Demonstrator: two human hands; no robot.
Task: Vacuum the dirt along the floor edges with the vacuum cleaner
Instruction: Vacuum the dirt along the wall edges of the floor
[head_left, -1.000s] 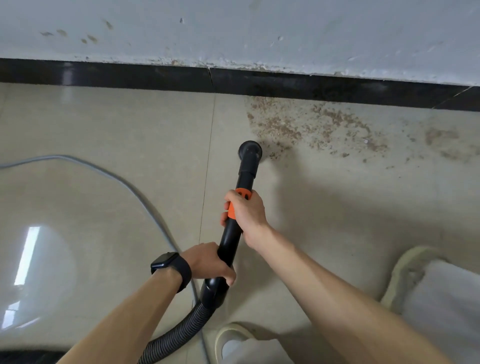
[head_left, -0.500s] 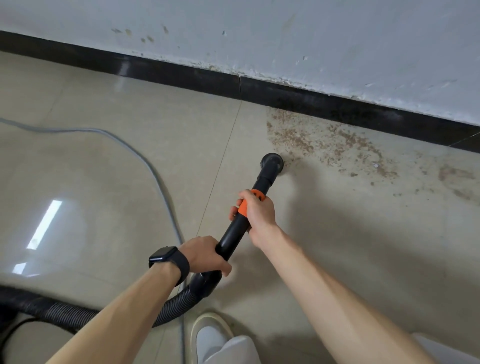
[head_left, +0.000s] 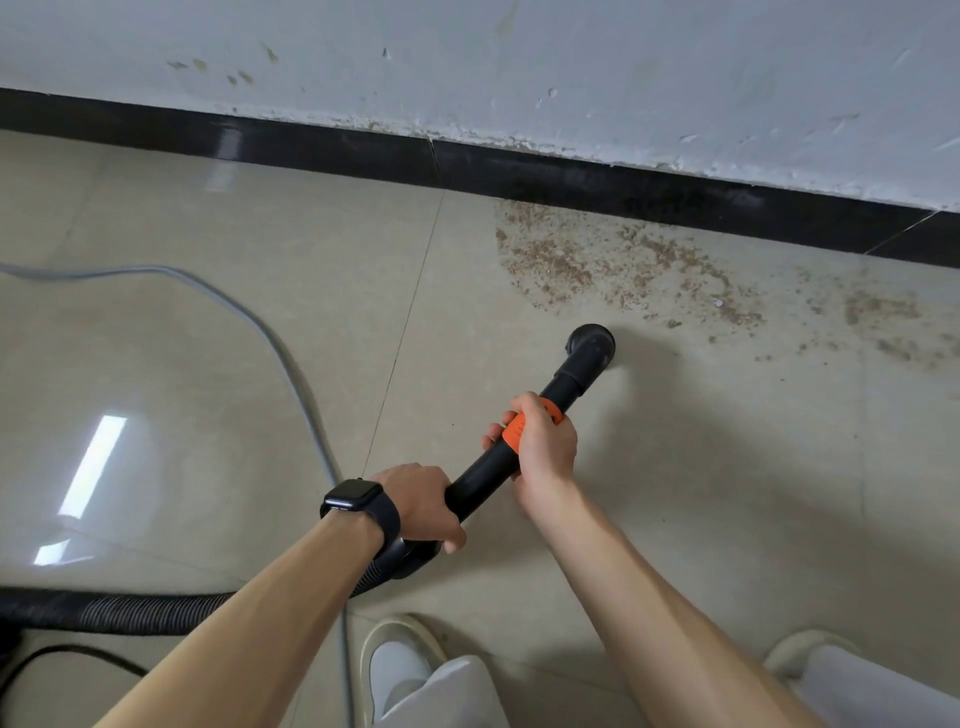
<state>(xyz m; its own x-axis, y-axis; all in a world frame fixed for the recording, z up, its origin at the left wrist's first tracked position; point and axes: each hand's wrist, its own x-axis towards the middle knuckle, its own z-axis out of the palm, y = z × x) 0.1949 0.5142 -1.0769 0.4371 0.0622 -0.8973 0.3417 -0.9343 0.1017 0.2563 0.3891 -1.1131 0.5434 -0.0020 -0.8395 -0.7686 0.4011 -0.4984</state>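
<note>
A black vacuum wand (head_left: 483, 467) with an orange collar (head_left: 517, 428) points up and right across the beige tiles. Its round nozzle (head_left: 592, 343) sits on the floor just below a patch of brown dirt (head_left: 613, 260) spread along the black baseboard (head_left: 571, 182). My right hand (head_left: 543, 447) grips the wand at the orange collar. My left hand (head_left: 421, 501), with a dark watch on the wrist, grips the wand's curved lower end where the ribbed hose (head_left: 130, 613) joins. More dirt (head_left: 883, 322) lies to the right.
A grey cable (head_left: 249, 312) curves over the floor at left, and a thin black cord (head_left: 67, 654) lies at bottom left. My two shoes (head_left: 400, 660) (head_left: 800, 649) stand at the bottom edge. A scuffed white wall (head_left: 519, 67) rises behind the baseboard.
The nozzle has pulled back from the dirt patch's left edge and shifted right, now lying below the patch. Both hands keep their grip. The hose now trails left.
</note>
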